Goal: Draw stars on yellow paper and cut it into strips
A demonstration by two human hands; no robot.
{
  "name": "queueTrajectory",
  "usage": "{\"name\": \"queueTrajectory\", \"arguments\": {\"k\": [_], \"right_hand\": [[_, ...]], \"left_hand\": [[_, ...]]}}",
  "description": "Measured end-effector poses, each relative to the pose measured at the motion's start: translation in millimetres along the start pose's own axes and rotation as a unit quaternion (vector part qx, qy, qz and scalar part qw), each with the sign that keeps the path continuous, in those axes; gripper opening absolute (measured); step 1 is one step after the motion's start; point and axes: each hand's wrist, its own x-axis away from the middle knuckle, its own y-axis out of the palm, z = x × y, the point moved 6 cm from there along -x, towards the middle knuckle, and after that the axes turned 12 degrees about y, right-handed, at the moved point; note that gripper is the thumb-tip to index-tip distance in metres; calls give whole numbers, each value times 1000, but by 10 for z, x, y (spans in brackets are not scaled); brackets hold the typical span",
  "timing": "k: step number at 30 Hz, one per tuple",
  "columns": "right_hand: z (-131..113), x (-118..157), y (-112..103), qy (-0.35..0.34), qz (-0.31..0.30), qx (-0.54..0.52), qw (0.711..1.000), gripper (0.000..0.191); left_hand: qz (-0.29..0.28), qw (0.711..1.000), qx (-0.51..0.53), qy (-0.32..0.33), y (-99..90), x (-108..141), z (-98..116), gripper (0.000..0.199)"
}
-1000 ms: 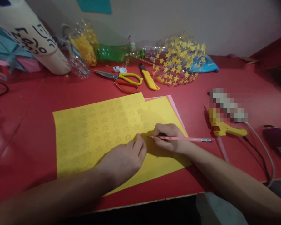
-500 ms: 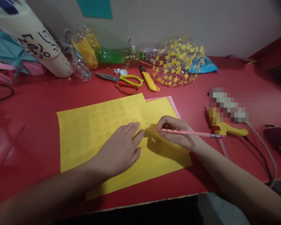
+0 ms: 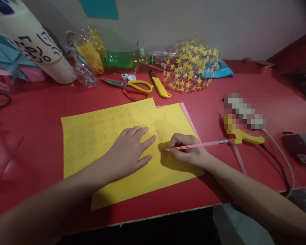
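Most of the yellow paper sheet (image 3: 91, 136) already carries rows of small pencilled stars; the strip nearest the person is blank and seems left to fill; none looks cut out yet. The sheet lies flat on the red worktop (image 3: 35, 112), thin and matte; the left hand (image 3: 129, 153) presses it with fingers spread, holding nothing; the right hand (image 3: 187, 151) has its grip closed around a slim pink pencil (image 3: 199, 145), tip on the paper; beyond lie scissors (image 3: 132, 86), a yellow utility knife (image 3: 159, 87) and a clear star-covered bottle (image 3: 191, 66).
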Motion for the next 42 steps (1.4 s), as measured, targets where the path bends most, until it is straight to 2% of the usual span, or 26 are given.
{"name": "queueTrajectory", "arguments": {"k": [12,19,29,42], "right_hand": [[-26,3,34,-14,-43,19,999,13],[-10,-24,-3,5,27,14,1000,16],[-12,-33,-34,-5,58,9,998,13],[-21,-13,-19,-24,9,6,1000,13]], "left_hand": [[4,1000,-15,13,-19,-9,26,47],[2,1000,-15,16,-11,-10,29,48],[2,1000,-15,15,-10,-6,29,48],[10,1000,-6,8,-6,-3,28,47]]}}
